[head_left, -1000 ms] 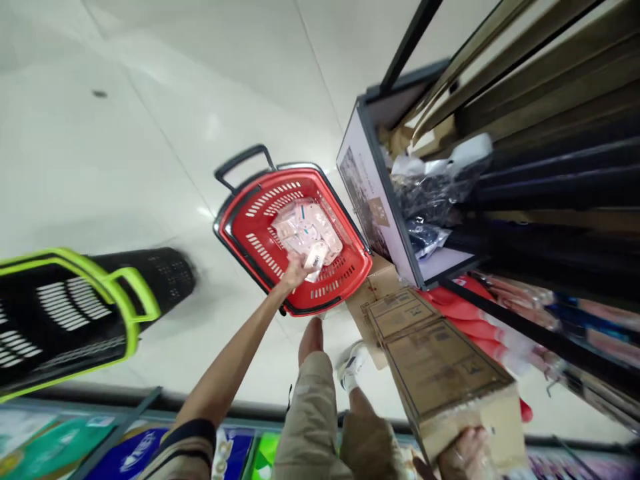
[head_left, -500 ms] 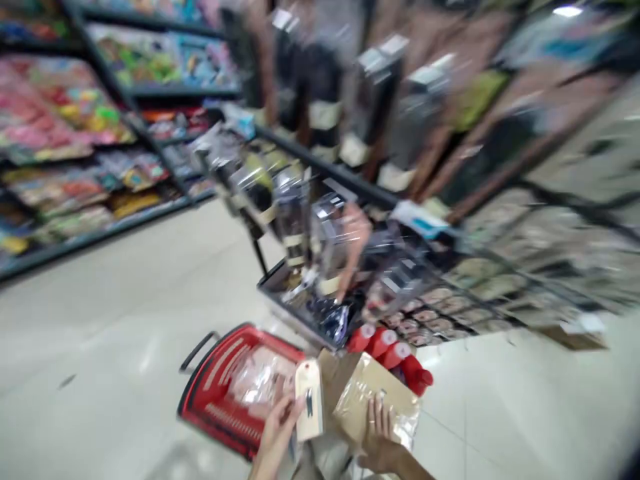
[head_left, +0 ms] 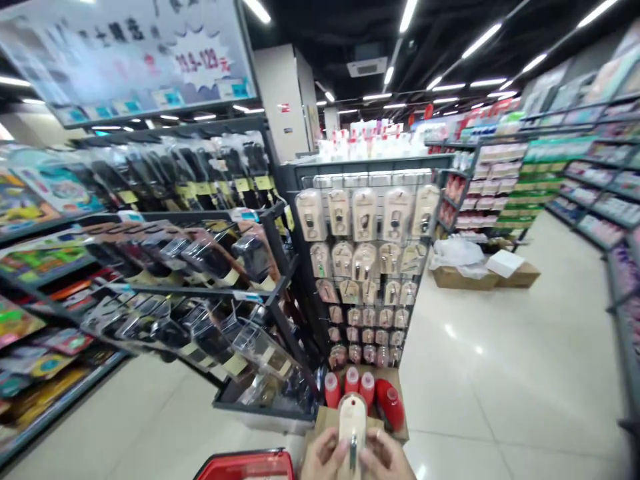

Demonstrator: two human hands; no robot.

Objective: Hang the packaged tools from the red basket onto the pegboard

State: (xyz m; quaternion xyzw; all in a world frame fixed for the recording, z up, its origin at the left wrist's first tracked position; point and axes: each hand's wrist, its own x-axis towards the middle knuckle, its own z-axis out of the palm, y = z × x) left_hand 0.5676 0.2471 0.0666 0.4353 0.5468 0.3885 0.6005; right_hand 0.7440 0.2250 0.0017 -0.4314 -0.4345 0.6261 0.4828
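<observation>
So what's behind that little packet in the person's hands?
Behind the packet are red bottle-shaped things and brown cardboard. The packet and fingers cover the spot straight behind, so I can't see what's there.

"What's shining overhead?"
"White strip lights (head_left: 481, 41) are glowing under a dark ceiling (head_left: 325, 25)."
"What's happening below?"
"The pale tiled floor (head_left: 465, 393) is gleaming, shelves (head_left: 605, 167) are lining the right, and a pillar (head_left: 277, 83) is rising behind."
</observation>
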